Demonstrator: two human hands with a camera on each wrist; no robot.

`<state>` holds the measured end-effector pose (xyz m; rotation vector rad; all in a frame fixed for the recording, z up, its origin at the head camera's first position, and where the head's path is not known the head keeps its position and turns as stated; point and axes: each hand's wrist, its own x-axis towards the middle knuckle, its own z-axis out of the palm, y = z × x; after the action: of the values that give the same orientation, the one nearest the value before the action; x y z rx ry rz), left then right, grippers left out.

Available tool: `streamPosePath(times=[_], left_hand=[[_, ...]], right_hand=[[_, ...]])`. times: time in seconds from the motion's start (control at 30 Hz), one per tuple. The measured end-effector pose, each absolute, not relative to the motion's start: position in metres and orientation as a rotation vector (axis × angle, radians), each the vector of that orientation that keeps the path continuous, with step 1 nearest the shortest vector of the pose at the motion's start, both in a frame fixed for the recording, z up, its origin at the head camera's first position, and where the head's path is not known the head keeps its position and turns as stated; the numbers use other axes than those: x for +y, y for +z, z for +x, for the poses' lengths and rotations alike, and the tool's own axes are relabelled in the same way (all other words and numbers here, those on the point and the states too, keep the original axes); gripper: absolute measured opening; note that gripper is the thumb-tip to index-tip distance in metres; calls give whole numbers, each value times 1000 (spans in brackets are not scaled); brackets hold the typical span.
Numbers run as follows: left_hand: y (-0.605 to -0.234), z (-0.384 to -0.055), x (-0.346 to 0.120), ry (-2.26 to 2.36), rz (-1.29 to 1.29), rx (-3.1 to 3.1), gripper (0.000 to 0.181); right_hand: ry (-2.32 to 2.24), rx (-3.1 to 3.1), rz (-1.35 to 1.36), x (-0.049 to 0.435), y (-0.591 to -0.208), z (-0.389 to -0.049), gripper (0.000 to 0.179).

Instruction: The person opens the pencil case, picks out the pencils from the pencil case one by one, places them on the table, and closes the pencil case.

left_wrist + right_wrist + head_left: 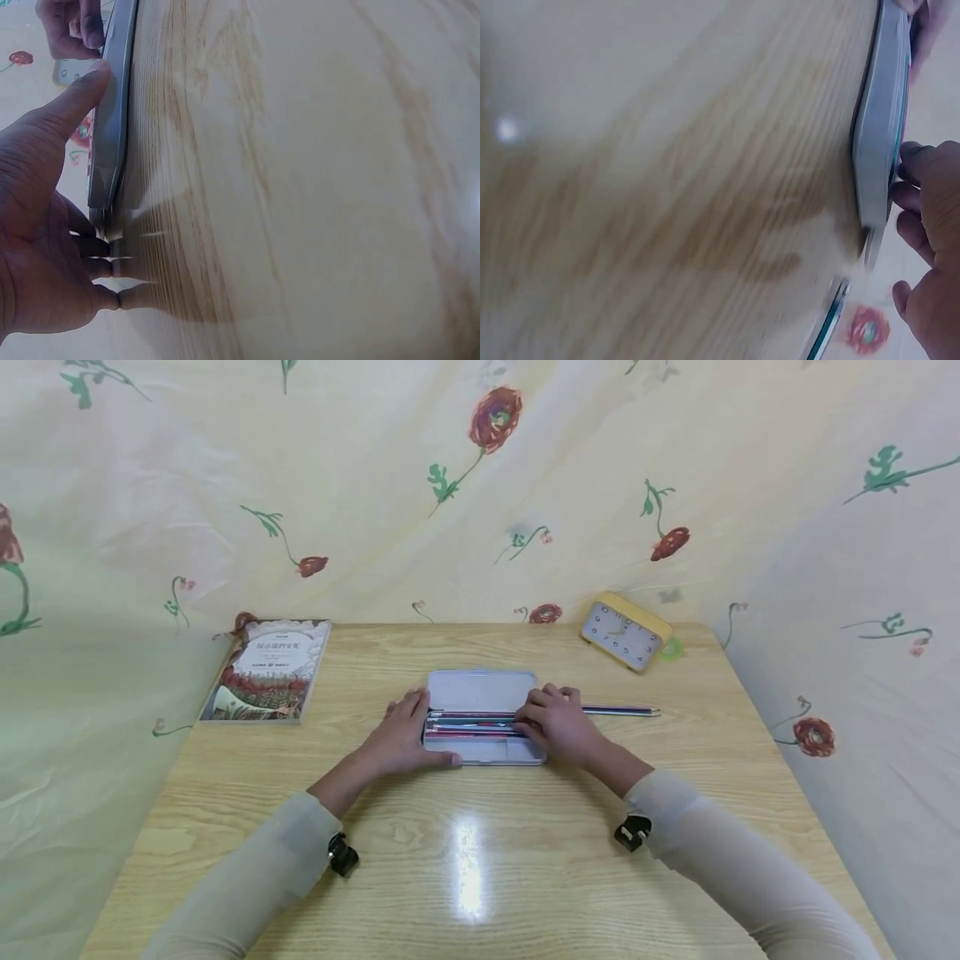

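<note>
An opened pencil case (484, 692) lies on the table, its lid folded back and several pencils (472, 724) across its tray. My left hand (405, 735) braces the case's left end; its thumb rests straight on the front rim, as the left wrist view also shows with the case edge (112, 112). My right hand (558, 722) is over the tray's right part, fingers curled down onto a pencil. In the right wrist view these fingers (911, 199) are at the case's edge beside a green pencil; their tips are partly hidden. More pencils (622, 711) lie on the table right of the case.
A book (266, 668) with a red and white cover lies at the back left of the wooden table (360, 877). At the back right stands a yellow alarm clock (626, 631). A flowered cloth (375, 485) hangs behind and along both sides.
</note>
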<state>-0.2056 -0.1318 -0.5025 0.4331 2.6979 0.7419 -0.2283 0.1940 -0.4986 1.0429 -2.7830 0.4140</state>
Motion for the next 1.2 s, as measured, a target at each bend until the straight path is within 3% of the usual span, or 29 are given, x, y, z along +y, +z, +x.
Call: streamPosePath(times=[0.87, 1.2], left_hand=[[-501, -205, -131, 763, 440, 2700, 141], [-501, -205, -131, 751, 447, 2702, 142]], right_hand=[[344, -2816, 1120, 169, -500, -225, 9], [111, -2708, 1220, 167, -497, -222, 12]])
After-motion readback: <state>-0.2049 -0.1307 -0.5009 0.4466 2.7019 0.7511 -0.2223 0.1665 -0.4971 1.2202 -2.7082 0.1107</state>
